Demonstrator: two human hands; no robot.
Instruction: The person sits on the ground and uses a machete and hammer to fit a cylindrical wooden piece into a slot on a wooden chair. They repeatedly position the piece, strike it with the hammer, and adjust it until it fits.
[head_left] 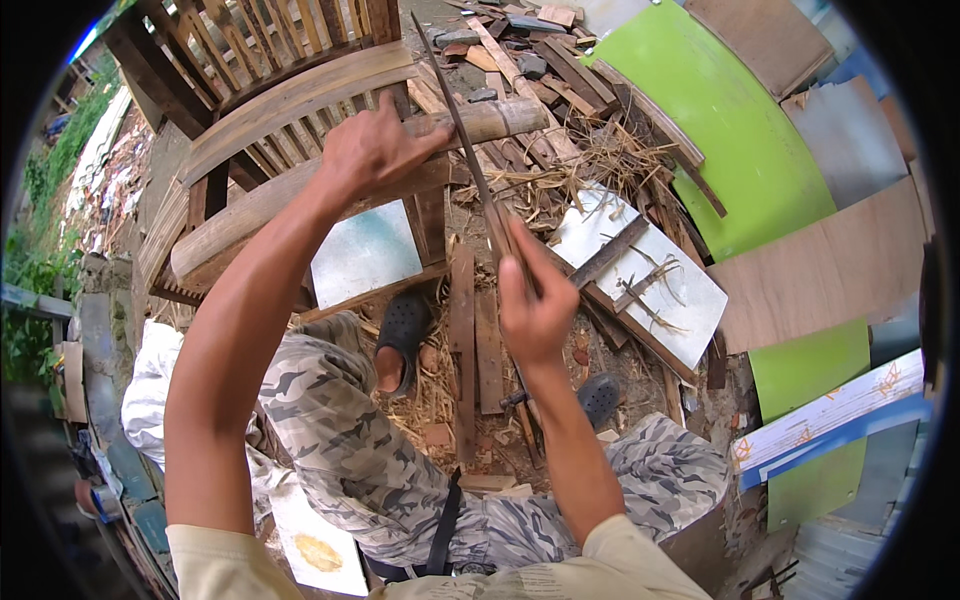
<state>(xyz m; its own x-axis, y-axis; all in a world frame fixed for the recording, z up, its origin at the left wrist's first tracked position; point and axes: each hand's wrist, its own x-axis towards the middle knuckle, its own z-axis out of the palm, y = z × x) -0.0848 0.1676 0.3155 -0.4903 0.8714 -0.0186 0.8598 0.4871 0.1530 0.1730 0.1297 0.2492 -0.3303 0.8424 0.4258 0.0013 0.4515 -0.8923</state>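
My left hand [372,148] is closed over a thick bamboo pole [505,119], its thumb pointing toward the pole's right end. The pole lies slantwise along the front of a slatted wooden bench [290,100]. In my right hand [535,305] is what looks like a handsaw [470,150], its long dark blade seen nearly edge-on. That blade runs away from me and crosses the pole just right of my left hand. Its teeth are too fine to make out, and my fingers hide most of the handle.
Wood scraps [575,75] and dry shavings [610,160] cover the ground ahead. A white board [690,310] with sticks on it lies to the right, near a green sheet [740,140] and a plywood panel [820,265]. Loose planks [463,350] lie between my feet.
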